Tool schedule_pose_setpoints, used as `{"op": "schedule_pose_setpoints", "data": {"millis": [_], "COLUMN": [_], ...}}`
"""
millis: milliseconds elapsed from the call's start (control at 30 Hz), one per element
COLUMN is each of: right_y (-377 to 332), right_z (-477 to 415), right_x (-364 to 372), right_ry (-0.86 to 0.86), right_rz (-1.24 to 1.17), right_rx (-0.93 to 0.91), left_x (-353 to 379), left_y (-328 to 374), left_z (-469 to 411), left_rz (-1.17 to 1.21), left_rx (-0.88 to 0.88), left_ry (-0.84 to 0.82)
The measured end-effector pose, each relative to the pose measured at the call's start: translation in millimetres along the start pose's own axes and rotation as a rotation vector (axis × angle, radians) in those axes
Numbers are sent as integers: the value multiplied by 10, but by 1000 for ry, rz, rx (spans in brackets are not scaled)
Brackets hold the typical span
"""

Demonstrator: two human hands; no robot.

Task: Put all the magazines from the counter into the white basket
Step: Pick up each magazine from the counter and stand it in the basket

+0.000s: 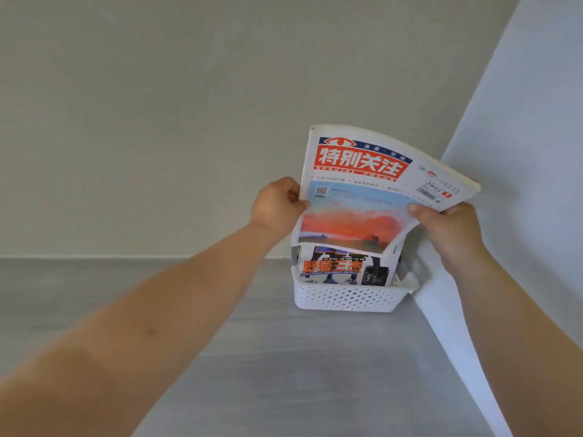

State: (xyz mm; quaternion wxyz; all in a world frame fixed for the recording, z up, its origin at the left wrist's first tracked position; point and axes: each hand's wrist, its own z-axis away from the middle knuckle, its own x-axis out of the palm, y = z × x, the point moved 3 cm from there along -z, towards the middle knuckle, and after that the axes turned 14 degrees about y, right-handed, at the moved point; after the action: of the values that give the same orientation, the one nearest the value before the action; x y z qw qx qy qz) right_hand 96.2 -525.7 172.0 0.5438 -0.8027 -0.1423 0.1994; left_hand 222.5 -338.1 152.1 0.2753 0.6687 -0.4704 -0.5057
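A white perforated basket [347, 298] stands on the grey counter [284, 357] in the corner where two walls meet. A magazine with orange lettering [344, 269] stands inside it. Above the basket I hold a magazine with a red title block and an orange sunset picture [359, 197], upright and bent, its lower edge at the basket's rim. My left hand [277, 206] grips its left edge. My right hand [448, 225] grips its right edge, thumb on the cover.
A pale wall [157, 121] rises behind the counter, and a white wall [520, 152] closes the right side, close to the basket. Grey counter surface stretches to the left and front of the basket.
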Motion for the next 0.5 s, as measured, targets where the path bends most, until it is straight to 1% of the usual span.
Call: {"op": "schedule_pose_setpoints", "data": {"millis": [133, 267, 333, 500], "right_y": [216, 539, 731, 991], "right_z": [-286, -393, -378, -438], "right_x": [34, 115, 174, 256], "right_ry": [-2, -107, -148, -80], "right_rz": [2, 36, 59, 61], "right_rx": [18, 128, 191, 291], "left_x": [295, 538, 602, 739], "left_y": [-47, -288, -401, -458], "left_z": [-104, -41, -22, -70], "left_rz": [-34, -168, -216, -229], "left_rx": [-28, -33, -50, -59], "left_ry": [-52, -128, -128, -102]}}
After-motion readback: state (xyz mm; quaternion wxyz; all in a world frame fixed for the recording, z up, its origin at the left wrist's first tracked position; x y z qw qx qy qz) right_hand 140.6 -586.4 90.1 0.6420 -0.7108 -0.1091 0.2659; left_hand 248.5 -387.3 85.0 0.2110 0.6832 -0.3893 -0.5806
